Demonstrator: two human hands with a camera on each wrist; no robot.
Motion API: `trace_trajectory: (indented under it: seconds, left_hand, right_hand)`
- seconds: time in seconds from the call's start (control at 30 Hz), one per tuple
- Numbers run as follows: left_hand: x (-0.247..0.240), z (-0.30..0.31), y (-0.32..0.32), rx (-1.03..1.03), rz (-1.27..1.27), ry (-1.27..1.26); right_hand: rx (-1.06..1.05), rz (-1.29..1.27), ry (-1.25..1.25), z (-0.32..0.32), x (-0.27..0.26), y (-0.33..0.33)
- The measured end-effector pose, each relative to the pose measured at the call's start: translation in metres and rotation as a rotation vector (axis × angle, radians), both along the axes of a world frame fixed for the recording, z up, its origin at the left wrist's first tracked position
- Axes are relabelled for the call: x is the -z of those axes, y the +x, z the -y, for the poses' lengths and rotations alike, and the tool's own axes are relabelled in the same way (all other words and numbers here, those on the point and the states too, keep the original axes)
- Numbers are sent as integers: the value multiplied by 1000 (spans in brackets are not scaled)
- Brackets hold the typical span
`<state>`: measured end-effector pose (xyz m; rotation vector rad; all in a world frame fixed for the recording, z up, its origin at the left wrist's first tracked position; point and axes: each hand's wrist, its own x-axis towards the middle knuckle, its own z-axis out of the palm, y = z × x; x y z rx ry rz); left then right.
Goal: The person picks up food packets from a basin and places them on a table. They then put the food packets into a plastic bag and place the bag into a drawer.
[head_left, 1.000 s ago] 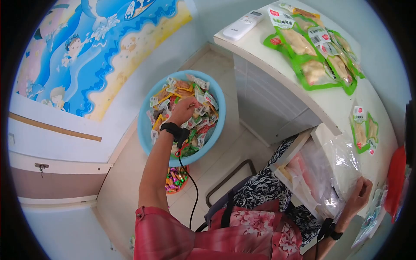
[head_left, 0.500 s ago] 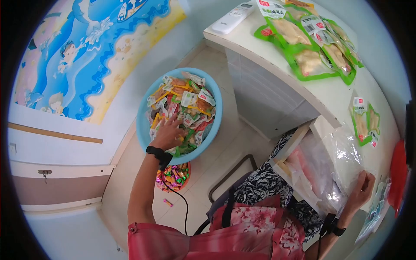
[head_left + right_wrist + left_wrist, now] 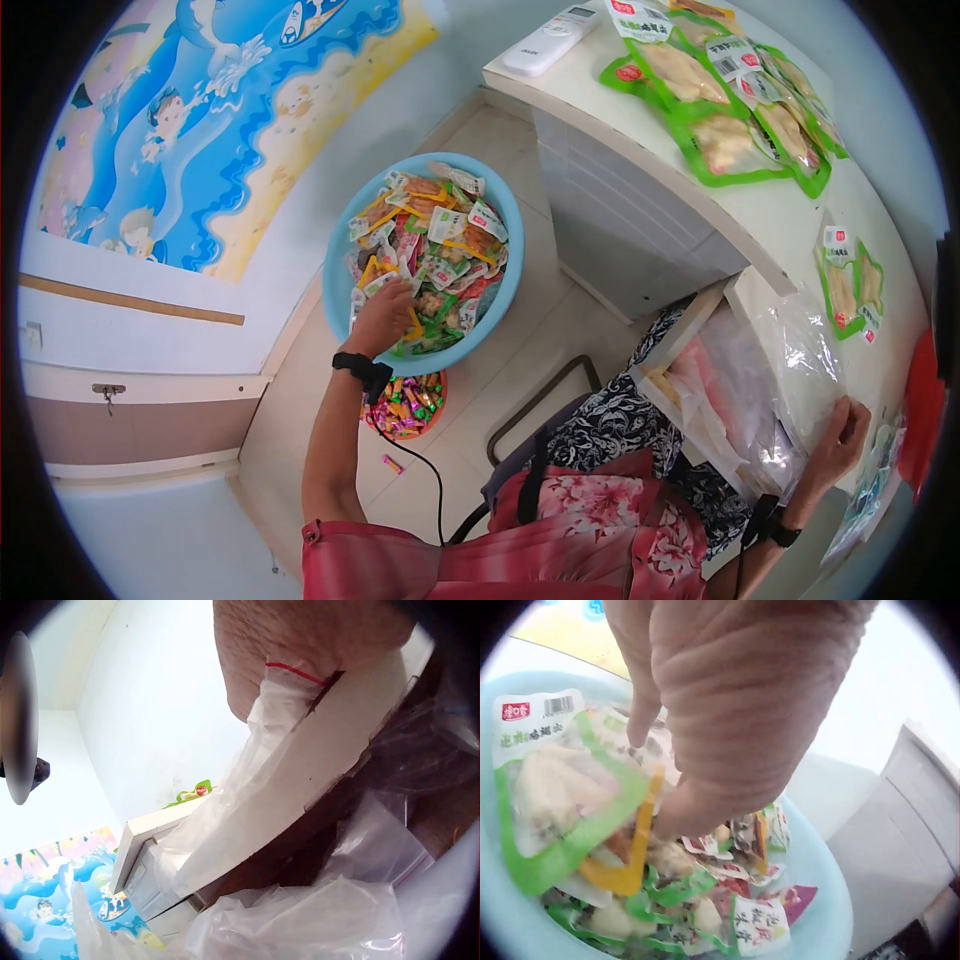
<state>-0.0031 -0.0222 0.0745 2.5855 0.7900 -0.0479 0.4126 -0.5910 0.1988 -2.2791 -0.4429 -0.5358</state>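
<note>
In the head view, my left hand [image 3: 385, 318] reaches down into a light blue basin [image 3: 513, 240] heaped with sealed food packets. Its fingertips sit among them, beside a yellow-edged packet [image 3: 630, 870] and a green-edged packet [image 3: 570, 795] that leans upright in the left wrist view. I cannot tell whether its fingers pinch one. At the right, my right hand [image 3: 838, 445] grips the edge of a clear plastic bag [image 3: 800, 350] at the counter's edge. The right wrist view shows that bag's red strip [image 3: 296, 673] against the hand.
An open drawer [image 3: 690, 400] holds more plastic bags. On the white counter [image 3: 790, 230] lie large green-edged packets [image 3: 720, 110], a smaller double packet [image 3: 850, 285] and a white remote control [image 3: 550, 40]. An orange-rimmed container of wrapped candies [image 3: 415, 405] stands below the basin; one candy [image 3: 392, 464] lies on the floor.
My left hand has drawn back from the basin's middle toward its near left side, with fingers spread, then closer together. My right hand has kept hold of the plastic bag.
</note>
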Motion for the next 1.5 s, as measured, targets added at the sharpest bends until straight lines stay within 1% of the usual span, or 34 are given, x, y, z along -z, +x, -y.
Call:
trace_trajectory:
  seconds: [0.07,0.17,0.27,0.37,0.47,0.57,0.6,0.7,0.8,0.9,1.0,1.1,1.13,1.17,1.23,1.37,1.43,1.5]
  left_hand:
    - [-10,16,25,137,22,113]
    - [-11,34,56,320,-116,161]
    - [17,37,68,425,-133,274]
    - [25,22,85,246,-118,302]
    - [28,-9,91,70,19,149]
    - [3,-30,101,74,28,212]
    - [4,-38,101,74,57,217]
    - [2,-46,100,-30,-64,290]
    - [-10,-32,96,-71,74,286]
    - [-20,-7,101,112,280,117]
    - [-11,9,110,325,128,48]
    - [16,12,124,442,160,-31]
    - [27,10,129,469,108,2]
    - [37,8,128,448,68,23]
    - [36,13,130,401,-13,66]
    - [32,5,128,498,-192,86]
    - [9,4,123,503,-299,48]
    - [-7,-6,114,511,-364,90]
  right_hand:
    - [-12,4,2,1,1,2]
    - [-13,-5,4,2,1,3]
    - [-15,-4,3,4,1,3]
    - [-31,-4,10,7,3,5]
    - [-22,10,-10,3,0,3]
    - [0,4,-26,2,0,3]
    - [12,0,-28,4,1,4]
    - [4,-4,-16,7,2,5]
    - [15,-12,-38,7,1,4]
    - [27,21,-52,1,-1,2]
    - [5,30,-15,3,2,5]
    - [1,11,-16,4,1,3]
    - [-2,15,-18,5,1,3]
    - [-6,17,-19,5,2,3]
    - [-8,12,-20,6,3,4]
    - [26,8,-49,7,3,4]
    - [34,13,-55,4,2,4]
    - [36,16,-42,-1,-1,0]
